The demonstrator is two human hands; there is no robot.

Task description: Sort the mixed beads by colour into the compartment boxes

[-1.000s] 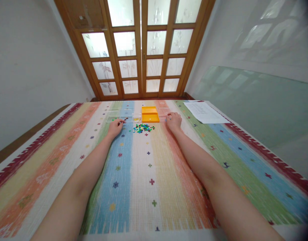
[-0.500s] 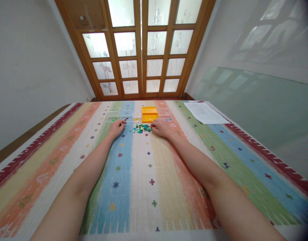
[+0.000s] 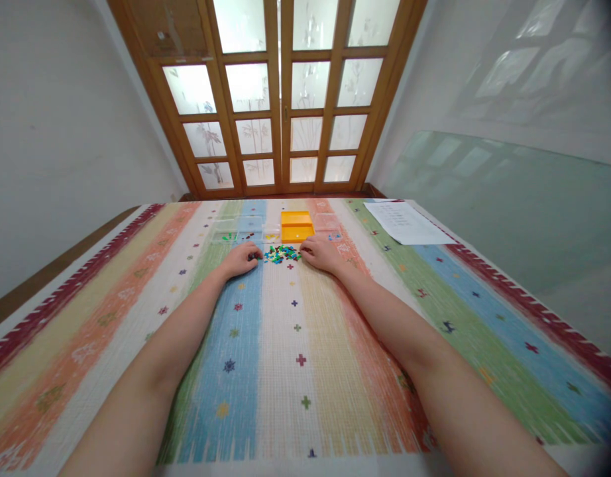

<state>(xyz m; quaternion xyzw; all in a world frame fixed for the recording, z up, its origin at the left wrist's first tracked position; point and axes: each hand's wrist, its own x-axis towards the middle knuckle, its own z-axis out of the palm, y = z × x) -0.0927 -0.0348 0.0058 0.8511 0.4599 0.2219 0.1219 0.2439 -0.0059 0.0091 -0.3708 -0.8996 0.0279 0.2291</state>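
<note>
A small heap of tiny coloured pieces point(image 3: 281, 253) lies far out on the striped cloth point(image 3: 295, 344). My left hand point(image 3: 242, 259) rests palm down just left of the heap, its fingertips pinched together at the heap's left edge. My right hand point(image 3: 319, 252) lies just right of the heap, fingers curled, tips touching the pieces. What either pinch holds is too small to make out. Behind the heap stands an orange tray point(image 3: 296, 226). Clear small trays point(image 3: 238, 232) to its left hold a few sorted pieces, and another clear tray point(image 3: 330, 228) sits to its right.
A printed paper sheet point(image 3: 405, 222) lies at the far right of the cloth. Wooden glazed doors point(image 3: 285, 99) stand beyond the far edge. A glass panel leans on the right wall. The cloth's red border runs along both sides.
My right hand came back from the clear tray on the right to the heap's right edge. My left hand slid from the clear trays on the left to the heap's left edge.
</note>
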